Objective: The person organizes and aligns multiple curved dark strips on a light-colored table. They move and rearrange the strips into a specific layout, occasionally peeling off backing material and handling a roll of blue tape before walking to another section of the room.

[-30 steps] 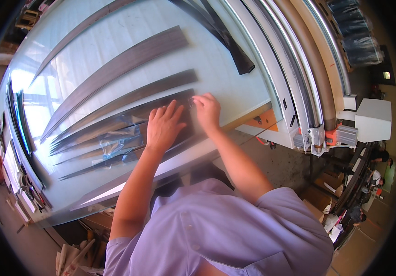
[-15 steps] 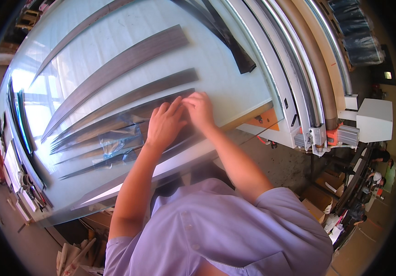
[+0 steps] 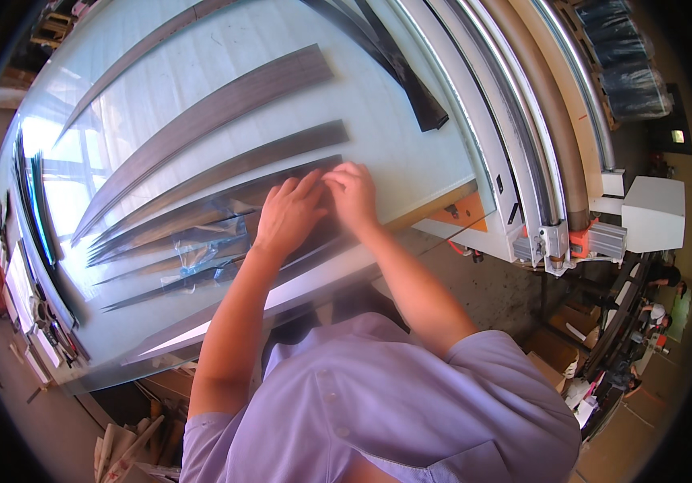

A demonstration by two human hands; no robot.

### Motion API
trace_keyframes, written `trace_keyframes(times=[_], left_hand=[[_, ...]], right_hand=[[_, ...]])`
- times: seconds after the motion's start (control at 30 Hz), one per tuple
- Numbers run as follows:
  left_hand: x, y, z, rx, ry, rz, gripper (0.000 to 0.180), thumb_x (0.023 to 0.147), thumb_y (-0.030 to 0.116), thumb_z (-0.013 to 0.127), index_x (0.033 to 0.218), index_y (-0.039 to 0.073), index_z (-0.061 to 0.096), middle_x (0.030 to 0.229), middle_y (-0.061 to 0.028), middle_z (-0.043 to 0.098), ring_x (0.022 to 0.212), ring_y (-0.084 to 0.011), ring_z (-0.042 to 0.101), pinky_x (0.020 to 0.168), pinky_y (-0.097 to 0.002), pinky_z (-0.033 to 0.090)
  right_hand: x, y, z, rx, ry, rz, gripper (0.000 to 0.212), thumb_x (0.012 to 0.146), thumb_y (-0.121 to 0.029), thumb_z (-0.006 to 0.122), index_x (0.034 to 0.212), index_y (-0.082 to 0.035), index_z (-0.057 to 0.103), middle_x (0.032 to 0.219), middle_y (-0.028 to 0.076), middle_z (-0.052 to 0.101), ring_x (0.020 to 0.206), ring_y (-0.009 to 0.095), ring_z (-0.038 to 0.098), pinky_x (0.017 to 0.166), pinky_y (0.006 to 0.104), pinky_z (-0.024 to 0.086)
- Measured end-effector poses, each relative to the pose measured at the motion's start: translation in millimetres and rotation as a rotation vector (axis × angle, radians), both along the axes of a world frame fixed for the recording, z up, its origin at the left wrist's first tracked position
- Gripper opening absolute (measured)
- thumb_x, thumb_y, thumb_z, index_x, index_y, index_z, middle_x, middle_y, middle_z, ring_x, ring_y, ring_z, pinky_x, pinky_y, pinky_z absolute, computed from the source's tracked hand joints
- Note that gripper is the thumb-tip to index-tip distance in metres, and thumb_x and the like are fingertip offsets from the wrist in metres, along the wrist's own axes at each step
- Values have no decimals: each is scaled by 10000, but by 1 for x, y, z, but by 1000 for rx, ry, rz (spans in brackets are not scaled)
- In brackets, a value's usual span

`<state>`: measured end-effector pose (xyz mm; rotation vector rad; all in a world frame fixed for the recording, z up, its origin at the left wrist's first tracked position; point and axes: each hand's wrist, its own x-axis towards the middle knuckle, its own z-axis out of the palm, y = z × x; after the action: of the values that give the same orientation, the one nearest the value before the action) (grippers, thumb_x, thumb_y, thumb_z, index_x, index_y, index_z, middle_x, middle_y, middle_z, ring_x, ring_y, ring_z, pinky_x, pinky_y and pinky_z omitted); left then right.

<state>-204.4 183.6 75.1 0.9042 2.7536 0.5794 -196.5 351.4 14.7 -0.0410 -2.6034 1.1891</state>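
Long dark grey strips lie side by side on a glass-topped table (image 3: 398,173). My left hand (image 3: 288,213) lies over the nearer dark strip (image 3: 257,191), its fingers stretched toward the strip's right end. Close beside it, my right hand (image 3: 352,197) has its thumb and fingers pinched together at that end. Whatever is between those fingertips is too small to make out. A crumpled piece of clear bluish film (image 3: 201,251) rests on the strips left of my left wrist. Farther off lie a narrower strip (image 3: 282,146) and a wide strip (image 3: 241,95).
Black strips (image 3: 406,84) lie near the table's far right edge. A machine with long rollers (image 3: 551,137) stands to the right, with a white housing (image 3: 656,213) at its end. Thin sheets (image 3: 36,213) are stacked at the left. Cardboard boxes (image 3: 551,362) stand lower right.
Both hands stay at the strip's right end, with only a slight shift of the fingers. The strips stay in place. The whole view has shifted very slightly.
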Motion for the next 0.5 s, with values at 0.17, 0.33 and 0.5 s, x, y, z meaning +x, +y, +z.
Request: trace_keyframes(times=[0.17, 0.33, 0.5], left_hand=[[6, -33, -10, 208, 38, 60, 400, 873, 245, 731, 1221, 51, 684, 1321, -117, 632, 1179, -335, 588, 975, -426, 485], [23, -205, -34, -117, 214, 1091, 176, 909, 205, 679, 872, 41, 733, 1034, -156, 695, 984, -369, 620, 830, -470, 508], [9, -101, -12, -83, 325, 595, 265, 874, 228, 733, 1092, 77, 719, 1321, -111, 618, 1258, -354, 535, 1020, -526, 419]], right_hand=[[2, 9, -5, -99, 7, 49, 53, 804, -56, 756, 852, -79, 749, 905, 46, 697, 889, 288, 597, 799, 398, 497], [2, 16, 0, -204, 27, 20, 57, 816, -57, 747, 869, -76, 756, 900, 64, 687, 895, 282, 603, 790, 397, 497], [-17, 20, -6, -51, -12, -125, 73, 822, -57, 737, 891, -74, 756, 872, 81, 658, 878, 277, 614, 752, 384, 504]])
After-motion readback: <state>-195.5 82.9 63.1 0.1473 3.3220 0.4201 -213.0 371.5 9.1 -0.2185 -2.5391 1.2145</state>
